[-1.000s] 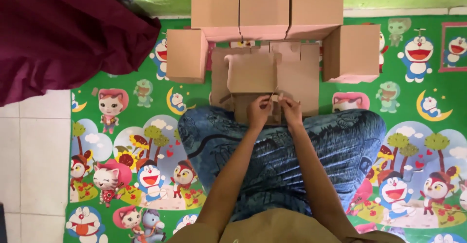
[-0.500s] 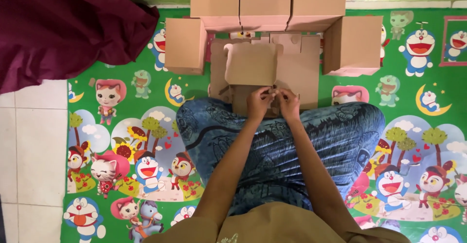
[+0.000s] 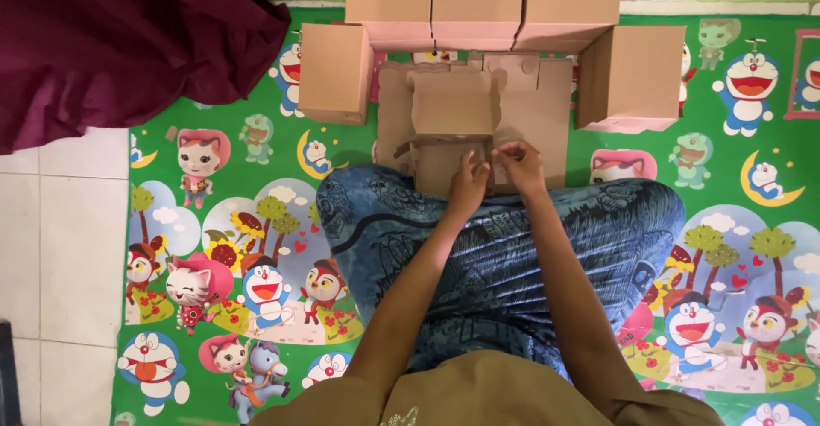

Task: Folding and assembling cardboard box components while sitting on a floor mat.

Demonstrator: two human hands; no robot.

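A: Working left to right, what lies where?

B: A dark red cloth at far left, then the cartoon floor mat. Finished cardboard boxes ring the far edge.

A: And the hands?

B: The left hand pinches the near right edge of the half-folded box, fingers closed on it. The right hand pinches a small flap just beside it. The box sits just beyond the knees, mostly left of both hands, with the left hand nearer.
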